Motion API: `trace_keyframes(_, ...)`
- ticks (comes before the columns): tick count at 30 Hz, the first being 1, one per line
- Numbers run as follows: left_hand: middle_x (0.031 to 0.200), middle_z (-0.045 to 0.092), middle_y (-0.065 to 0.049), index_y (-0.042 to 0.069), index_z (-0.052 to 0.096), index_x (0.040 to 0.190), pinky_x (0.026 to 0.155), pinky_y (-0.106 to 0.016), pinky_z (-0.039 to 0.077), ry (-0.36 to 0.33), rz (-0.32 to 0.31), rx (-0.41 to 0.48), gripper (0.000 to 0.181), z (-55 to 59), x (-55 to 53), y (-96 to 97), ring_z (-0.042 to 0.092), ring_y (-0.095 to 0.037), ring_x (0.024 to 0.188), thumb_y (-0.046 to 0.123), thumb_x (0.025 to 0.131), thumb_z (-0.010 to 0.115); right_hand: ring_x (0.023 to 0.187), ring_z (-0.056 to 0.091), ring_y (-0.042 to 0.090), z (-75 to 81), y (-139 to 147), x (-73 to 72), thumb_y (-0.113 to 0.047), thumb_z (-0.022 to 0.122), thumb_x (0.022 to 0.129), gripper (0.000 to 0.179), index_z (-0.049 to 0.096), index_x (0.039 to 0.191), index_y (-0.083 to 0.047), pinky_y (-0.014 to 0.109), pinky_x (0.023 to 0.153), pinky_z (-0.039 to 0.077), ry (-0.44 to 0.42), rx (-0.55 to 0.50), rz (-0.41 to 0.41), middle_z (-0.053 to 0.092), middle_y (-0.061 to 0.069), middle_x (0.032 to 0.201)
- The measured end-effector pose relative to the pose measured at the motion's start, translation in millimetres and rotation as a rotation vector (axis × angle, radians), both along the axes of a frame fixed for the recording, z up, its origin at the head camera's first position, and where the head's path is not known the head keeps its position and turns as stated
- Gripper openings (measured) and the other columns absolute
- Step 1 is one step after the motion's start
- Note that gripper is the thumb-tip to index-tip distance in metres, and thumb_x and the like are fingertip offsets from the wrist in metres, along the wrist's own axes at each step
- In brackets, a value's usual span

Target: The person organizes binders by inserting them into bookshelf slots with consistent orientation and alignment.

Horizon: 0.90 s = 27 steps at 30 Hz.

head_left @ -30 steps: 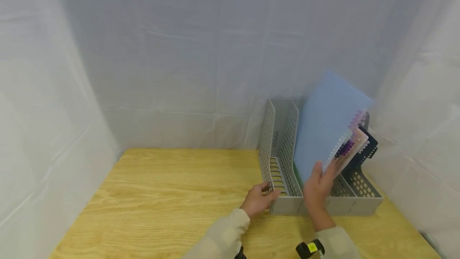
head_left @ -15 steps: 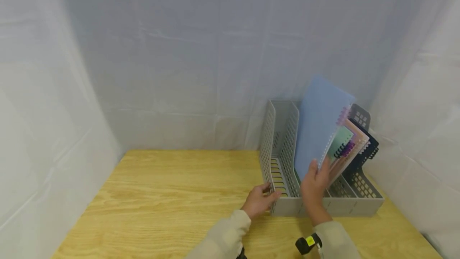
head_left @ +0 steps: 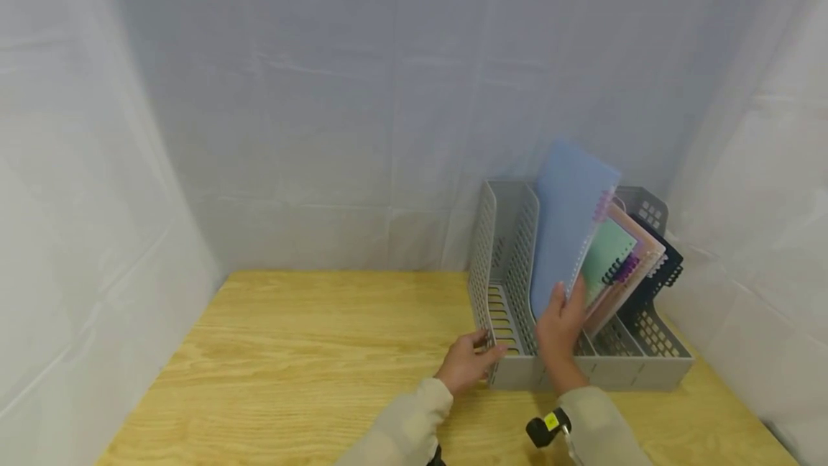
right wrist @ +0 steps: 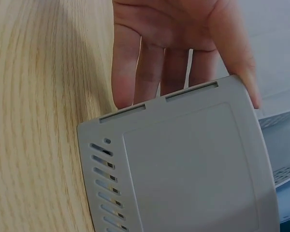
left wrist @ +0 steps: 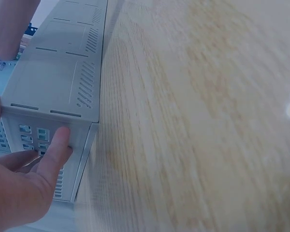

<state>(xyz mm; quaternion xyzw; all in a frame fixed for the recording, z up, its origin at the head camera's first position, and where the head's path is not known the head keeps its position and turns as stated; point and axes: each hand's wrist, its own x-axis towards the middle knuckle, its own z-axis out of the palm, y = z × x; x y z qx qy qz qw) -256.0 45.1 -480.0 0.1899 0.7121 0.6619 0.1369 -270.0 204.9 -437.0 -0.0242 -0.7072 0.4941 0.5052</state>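
Observation:
In the head view a grey magazine file rack (head_left: 591, 372) with several upright compartments stands on the right of the table. My left hand (head_left: 464, 363) grips its left front corner. The left wrist view shows that hand's fingers (left wrist: 58, 150) along the perforated side wall; in the right wrist view the thumb (right wrist: 237, 55) lies over the rim. My right hand (head_left: 560, 326) pinches a blue spiral notebook (head_left: 571, 211) low on its edge, thumb in front. The notebook stands tilted in a compartment right of the leftmost one; its bottom is hidden.
Right of the blue notebook lean a mint notebook (head_left: 604, 257), a pink notebook (head_left: 640, 254) and a dark navy notebook (head_left: 669, 257) in the rack. The wooden table (head_left: 310, 351) extends left. White sheeting (head_left: 323, 128) hangs behind and at both sides.
The blue notebook and my right hand have moved left and slightly down, uncovering the mint notebook. My left hand keeps its place on the rack.

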Motion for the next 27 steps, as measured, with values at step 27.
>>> trace_keyframes(27,0.137,0.051,-0.027,-0.012,0.046,0.137,0.079,-0.047,0.058,-0.017,0.006,0.044,0.055,1.0,1.0,-0.9,0.058,-0.039,0.116,0.017,0.095,0.065,0.127,0.042,0.05,5.0,6.4,2.4,-0.001,0.038,0.1,0.037,0.039,0.135,0.013,0.058,0.108,0.032,-0.337,0.031,0.002,0.046,0.036,0.133)
